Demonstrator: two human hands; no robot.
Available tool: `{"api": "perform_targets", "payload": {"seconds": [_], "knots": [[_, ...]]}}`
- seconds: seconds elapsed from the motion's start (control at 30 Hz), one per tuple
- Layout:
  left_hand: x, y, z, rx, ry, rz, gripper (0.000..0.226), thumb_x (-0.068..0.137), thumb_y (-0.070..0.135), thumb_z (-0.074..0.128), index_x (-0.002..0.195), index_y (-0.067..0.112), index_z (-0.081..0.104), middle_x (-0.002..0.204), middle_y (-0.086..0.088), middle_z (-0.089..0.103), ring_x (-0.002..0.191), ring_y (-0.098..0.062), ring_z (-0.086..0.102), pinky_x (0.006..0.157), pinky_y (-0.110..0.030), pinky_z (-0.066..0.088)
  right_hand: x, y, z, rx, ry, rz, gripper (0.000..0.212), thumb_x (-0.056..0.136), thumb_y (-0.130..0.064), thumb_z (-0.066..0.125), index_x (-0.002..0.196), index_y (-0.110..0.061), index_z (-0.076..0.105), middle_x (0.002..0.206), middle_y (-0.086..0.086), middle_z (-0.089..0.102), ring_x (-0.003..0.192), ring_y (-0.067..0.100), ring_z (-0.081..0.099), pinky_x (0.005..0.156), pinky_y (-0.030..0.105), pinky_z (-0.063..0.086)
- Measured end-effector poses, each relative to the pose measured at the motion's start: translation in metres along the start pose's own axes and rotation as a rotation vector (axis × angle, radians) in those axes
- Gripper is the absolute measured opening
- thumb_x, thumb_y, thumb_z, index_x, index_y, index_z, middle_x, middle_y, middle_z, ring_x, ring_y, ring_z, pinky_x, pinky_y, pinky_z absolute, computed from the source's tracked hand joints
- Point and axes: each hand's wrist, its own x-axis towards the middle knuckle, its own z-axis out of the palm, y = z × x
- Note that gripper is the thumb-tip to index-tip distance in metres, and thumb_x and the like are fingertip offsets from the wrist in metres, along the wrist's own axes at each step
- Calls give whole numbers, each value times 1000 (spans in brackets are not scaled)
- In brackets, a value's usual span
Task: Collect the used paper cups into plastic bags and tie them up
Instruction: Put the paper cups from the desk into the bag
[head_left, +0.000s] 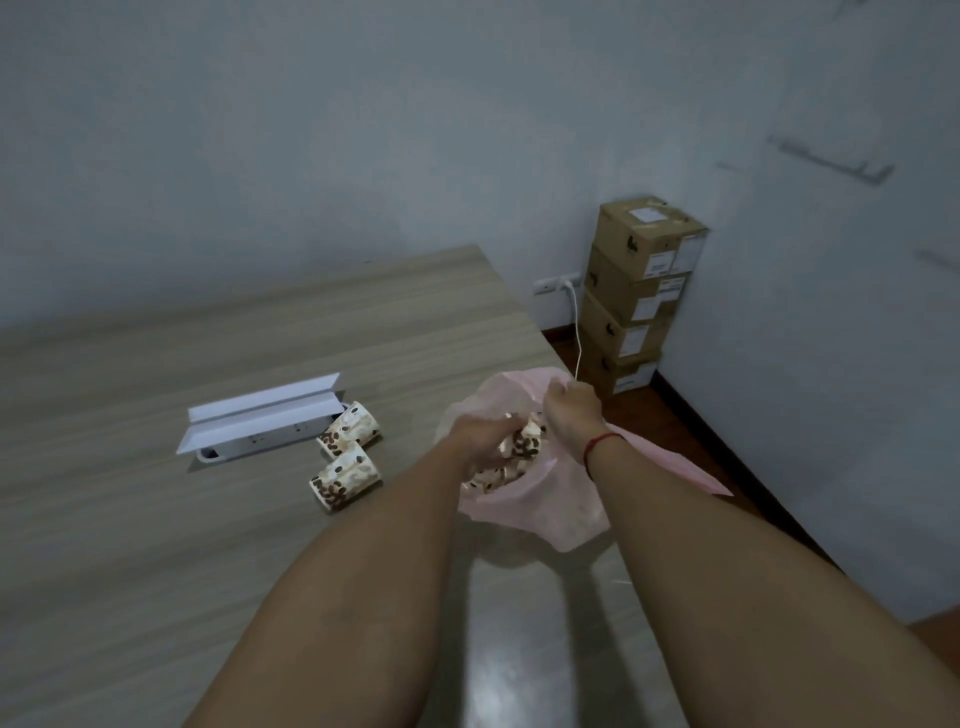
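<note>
While inside bag (551, 501), cup (525, 445) in hand (485, 439)

Dim throughout, with a cold blue-grey cast. Caught a pale glare patch on the near part of the light wood-grain tabletop (509, 665), between the forearms. Threw a soft shadow under the translucent pink plastic bag (561, 499) and a fainter one beside the white open-lidded socket box (260, 415). Softened all detail; smeared most the left hand (480, 441), the bean-patterned paper cups (524, 447) in its grip and the right hand (571, 410). Bent the stack of brown cardboard boxes (634, 296) toward the right edge.
</note>
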Motion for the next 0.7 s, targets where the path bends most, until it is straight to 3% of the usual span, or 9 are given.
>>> {"api": "perform_targets", "payload": {"seconds": [0.1, 0.17, 0.2, 0.37, 0.43, 0.5, 0.6, 0.7], "knots": [[-1, -7, 32, 153, -50, -70, 41, 84, 42, 67, 103, 6, 65, 95, -8, 67, 85, -21, 65, 71, -31, 57, -1, 6, -8, 12, 22, 7, 47, 101, -25, 33, 134, 5, 46, 139, 22, 49, 131, 35, 45, 109, 37, 35], [-3, -9, 46, 263, -112, -97, 45, 88, 49, 60, 104, 7, 64, 99, -7, 65, 90, -22, 61, 84, -33, 52, -1, 11, -15, 9, 28, 5, 46, 101, -25, 33, 133, 5, 46, 138, 22, 50, 130, 35, 46, 108, 38, 37], [-4, -9, 50, 303, -145, -112, 43, 90, 48, 56, 104, 8, 63, 99, -6, 64, 90, -21, 60, 82, -32, 49, -1, 14, -18, 10, 31, 6, 45, 101, -24, 32, 133, 5, 46, 138, 22, 50, 130, 35, 46, 108, 38, 37], [-5, -14, 46, 217, -158, -60, 37, 93, 37, 57, 116, 8, 64, 105, -10, 67, 96, -21, 64, 76, -27, 51, -3, 25, -27, 3, 49, 19, 46, 101, -23, 32, 133, 6, 46, 140, 22, 48, 132, 36, 44, 111, 39, 36], [-8, -14, 39, 186, -108, -34, 23, 93, 28, 59, 100, 7, 66, 88, -6, 65, 79, -16, 60, 68, -25, 50, -6, 24, -28, 9, 48, 13, 46, 101, -22, 33, 134, 7, 45, 141, 23, 47, 133, 36, 43, 111, 37, 34], [-10, -13, 29, 196, -8, -11, 11, 90, 18, 61, 89, 8, 65, 82, -7, 62, 75, -19, 58, 63, -27, 48, -9, 24, -27, 15, 38, -4, 46, 101, -22, 33, 134, 7, 45, 141, 23, 47, 132, 36, 44, 110, 37, 34], [-16, -14, 8, 234, 174, 35, 24, 86, 16, 63, 98, -4, 68, 93, -14, 68, 80, -26, 62, 63, -30, 47, -16, 25, -18, 23, -3, -20, 46, 100, -23, 34, 133, 7, 46, 138, 23, 50, 130, 36, 46, 108, 37, 36], [-23, -28, -18, 320, 369, 81, 29, 86, 17, 62, 102, -6, 70, 105, -23, 70, 99, -34, 68, 70, -34, 50, -23, 28, -4, 12, -33, -45, 44, 100, -24, 35, 130, 5, 49, 135, 23, 53, 126, 35, 49, 103, 34, 39]]}}
